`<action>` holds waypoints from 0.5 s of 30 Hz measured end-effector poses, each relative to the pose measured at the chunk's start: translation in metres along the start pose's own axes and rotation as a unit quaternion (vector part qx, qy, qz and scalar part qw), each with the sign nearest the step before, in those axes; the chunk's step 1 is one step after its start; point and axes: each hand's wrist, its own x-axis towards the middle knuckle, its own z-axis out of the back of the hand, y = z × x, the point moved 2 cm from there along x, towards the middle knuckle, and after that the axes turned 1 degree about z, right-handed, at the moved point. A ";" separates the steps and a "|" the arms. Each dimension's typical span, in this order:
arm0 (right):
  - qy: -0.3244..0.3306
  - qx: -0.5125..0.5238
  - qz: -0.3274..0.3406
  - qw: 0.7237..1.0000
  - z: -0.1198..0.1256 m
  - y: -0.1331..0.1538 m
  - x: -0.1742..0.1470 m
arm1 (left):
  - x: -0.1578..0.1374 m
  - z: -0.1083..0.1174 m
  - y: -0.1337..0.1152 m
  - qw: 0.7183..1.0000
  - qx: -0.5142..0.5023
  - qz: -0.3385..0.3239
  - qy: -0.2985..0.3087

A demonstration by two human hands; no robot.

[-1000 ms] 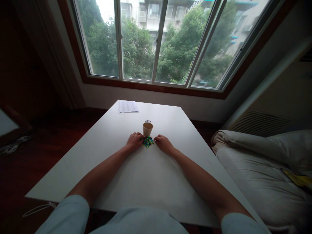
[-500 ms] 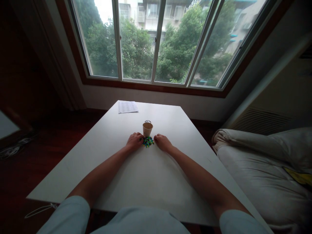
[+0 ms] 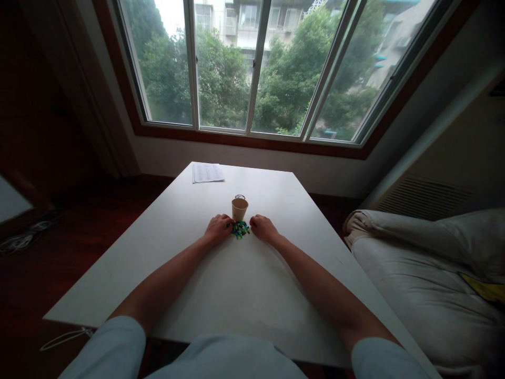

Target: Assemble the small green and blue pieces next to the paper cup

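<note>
A small pile of green, blue, yellow and dark beads (image 3: 240,230) lies on the white table (image 3: 252,295). Just behind it a light brown paper cup (image 3: 239,211) stands upright, its inside too dark to make out. My left hand (image 3: 219,228) rests at the pile's left edge with its fingers curled and their tips touching the beads; what they pinch, if anything, is too small to name. On the other side, my right hand (image 3: 263,228) lies near the pile with curled fingers, and their tips are partly hidden.
Behind the cup lies a thin dark loop (image 3: 240,197). Printed sheets of paper (image 3: 208,172) lie at the table's far left corner. A pale padded sofa (image 3: 410,268) stands along the right side, and a wide window (image 3: 252,68) is beyond the table.
The view has shifted very slightly. Both hands, the cup and the beads look unchanged in relation to each other.
</note>
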 end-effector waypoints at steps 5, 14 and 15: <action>0.012 -0.026 0.010 1.000 0.001 0.005 -0.003 | 0.000 0.001 -0.001 1.000 -0.001 0.006 -0.002; 0.020 -0.049 0.048 0.997 0.003 0.005 -0.008 | 0.000 0.002 -0.002 1.000 0.004 0.005 0.001; 0.020 -0.049 0.049 0.997 0.003 0.005 -0.008 | 0.000 0.002 -0.002 1.000 0.003 0.006 0.002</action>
